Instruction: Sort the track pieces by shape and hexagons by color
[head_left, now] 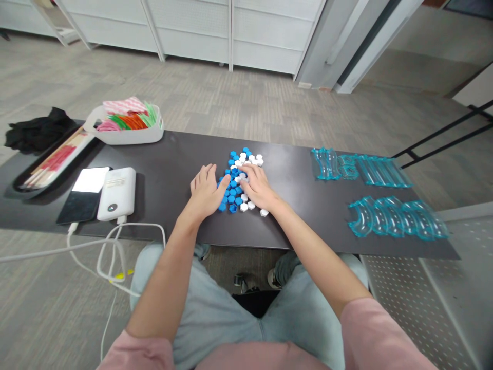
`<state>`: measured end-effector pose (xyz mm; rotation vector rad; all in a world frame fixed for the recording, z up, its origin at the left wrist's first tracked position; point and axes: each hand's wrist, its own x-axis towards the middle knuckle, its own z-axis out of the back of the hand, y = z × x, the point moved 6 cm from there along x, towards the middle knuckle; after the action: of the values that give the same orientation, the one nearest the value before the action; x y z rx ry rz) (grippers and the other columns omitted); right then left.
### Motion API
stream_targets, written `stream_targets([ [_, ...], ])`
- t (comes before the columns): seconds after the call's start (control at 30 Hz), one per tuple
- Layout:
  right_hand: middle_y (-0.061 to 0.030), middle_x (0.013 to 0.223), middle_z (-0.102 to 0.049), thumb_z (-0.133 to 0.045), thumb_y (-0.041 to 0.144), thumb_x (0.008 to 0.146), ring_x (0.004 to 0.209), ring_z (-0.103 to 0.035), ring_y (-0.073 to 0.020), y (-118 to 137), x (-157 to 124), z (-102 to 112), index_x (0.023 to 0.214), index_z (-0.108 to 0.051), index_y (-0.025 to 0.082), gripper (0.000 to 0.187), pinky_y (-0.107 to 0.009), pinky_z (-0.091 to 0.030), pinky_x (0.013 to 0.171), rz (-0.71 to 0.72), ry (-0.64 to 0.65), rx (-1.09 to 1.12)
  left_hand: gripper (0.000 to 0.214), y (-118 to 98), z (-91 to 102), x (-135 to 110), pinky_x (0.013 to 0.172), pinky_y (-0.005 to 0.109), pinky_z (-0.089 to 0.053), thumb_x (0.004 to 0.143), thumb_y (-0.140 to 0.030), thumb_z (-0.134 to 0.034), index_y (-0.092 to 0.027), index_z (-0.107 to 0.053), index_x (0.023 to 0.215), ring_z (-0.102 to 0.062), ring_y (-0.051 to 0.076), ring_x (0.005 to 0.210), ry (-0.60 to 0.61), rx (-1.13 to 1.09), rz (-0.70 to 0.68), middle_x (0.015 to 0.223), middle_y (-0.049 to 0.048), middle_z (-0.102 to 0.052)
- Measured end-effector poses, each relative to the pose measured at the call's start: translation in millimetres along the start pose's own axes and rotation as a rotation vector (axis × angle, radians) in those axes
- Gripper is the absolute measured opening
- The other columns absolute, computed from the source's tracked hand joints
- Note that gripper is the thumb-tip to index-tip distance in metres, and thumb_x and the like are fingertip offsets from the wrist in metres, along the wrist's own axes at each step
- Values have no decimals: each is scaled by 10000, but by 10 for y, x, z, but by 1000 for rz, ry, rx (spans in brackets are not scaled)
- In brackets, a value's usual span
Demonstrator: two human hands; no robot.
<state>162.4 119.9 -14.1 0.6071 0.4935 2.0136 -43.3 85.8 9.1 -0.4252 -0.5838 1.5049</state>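
Small blue hexagonal pieces (232,199) and white hexagonal pieces (244,207) lie mixed in a loose pile on the dark table (173,159). At the pile's left edge is my left hand (207,191), palm down with fingers stretched and the thumb against the blue pieces. My right hand (257,186) rests over the right side, fingers spread and reaching in among the pieces, hiding some of them. Neither hand visibly grips a piece. One white piece sits apart, just below my right wrist.
Clear teal plastic parts (398,218) lie in groups at the right. On the left are a white basket (129,136) of colourful strips, a black tray (29,192) of sticks, black cloth (38,128), a phone (79,205) and a power bank (117,192) with white cables (142,224).
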Motion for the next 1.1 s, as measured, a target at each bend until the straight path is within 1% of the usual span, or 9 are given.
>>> stream_targets([
  [0.17, -179, 1776, -609, -445, 506, 1256, 1693, -515, -364, 191, 153, -112, 1730, -632, 276, 559, -636, -411, 1455, 49, -8, 24, 756, -29, -101, 1, 1489, 622, -366, 1223, -597, -426, -176, -485, 1848, -406, 393, 1848, 53, -41, -10, 1946, 260, -450],
  [0.27, -168, 1766, -645, -409, 453, 1254, 1686, -547, -339, 201, 223, -21, 1693, -673, 266, 546, -600, -405, 1460, 83, -61, 16, 747, -97, -82, -27, 1507, 622, -327, 1220, -582, -476, -197, -492, 1861, -358, 402, 1873, 52, 26, -50, 1965, 232, -436],
  [0.4, -156, 1856, -592, -409, 451, 1242, 1761, -485, -381, -160, 290, 283, 1723, -668, 260, 579, -700, -326, 1490, -46, -198, -70, 768, -240, -96, -117, 1526, 656, -266, 1200, -584, -574, -207, -508, 1866, -307, 420, 1891, 85, 78, -148, 1980, 206, -423],
  [0.53, -163, 1788, -664, -466, 550, 1227, 1692, -552, -427, -484, 318, 353, 1672, -723, 279, 581, -758, -410, 1434, -118, -168, -82, 905, -385, -162, -174, 1516, 675, -270, 1064, -645, -819, -232, -571, 1830, -308, 450, 1878, 142, 92, -244, 1975, 204, -426],
  [0.6, -165, 1687, -728, -503, 585, 1218, 1603, -612, -432, -507, 297, 320, 1582, -779, 297, 541, -745, -466, 1396, -93, -155, -81, 815, -434, -167, -171, 1494, 664, -310, 1062, -611, -834, -259, -643, 1772, -359, 438, 1849, 139, 86, -268, 1921, 189, -511],
  [0.73, -176, 1558, -762, -573, 582, 1194, 1496, -638, -434, -427, 200, 263, 1500, -805, 289, 483, -715, -497, 1367, -52, -145, -91, 456, -493, -132, -130, 1447, 638, -357, 1160, -435, -695, -304, -795, 1584, -452, 387, 1794, 111, 76, -251, 1794, 131, -667],
  [0.9, -165, 1520, -762, -599, 537, 1176, 1466, -617, -449, -366, 120, 262, 1486, -809, 311, 438, -731, -500, 1341, -47, -121, -85, 239, -493, 95, -51, 1383, 616, -393, 1183, -373, -642, -320, -867, 1242, -679, 348, 1567, -11, 32, -195, 1569, 79, -823],
  [1.0, -169, 1513, -761, -609, 530, 1162, 1456, -614, -458, -357, 115, 263, 1475, -813, 301, 438, -734, -504, 1331, -65, -123, -86, 165, -339, 361, 29, 1336, 580, -445, 1145, -392, -706, -282, -768, 1039, -790, 317, 1322, -149, -1, -112, 1295, 62, -889],
  [1.1, -164, 1541, -755, -601, 521, 1166, 1472, -614, -453, -317, 127, 234, 1494, -800, 303, 442, -720, -495, 1344, -50, -109, -83, 229, -84, 584, 111, 1163, 485, -573, 1103, -394, -730, -268, -645, 932, -814, 279, 1090, -236, -73, -20, 1072, 54, -866],
])
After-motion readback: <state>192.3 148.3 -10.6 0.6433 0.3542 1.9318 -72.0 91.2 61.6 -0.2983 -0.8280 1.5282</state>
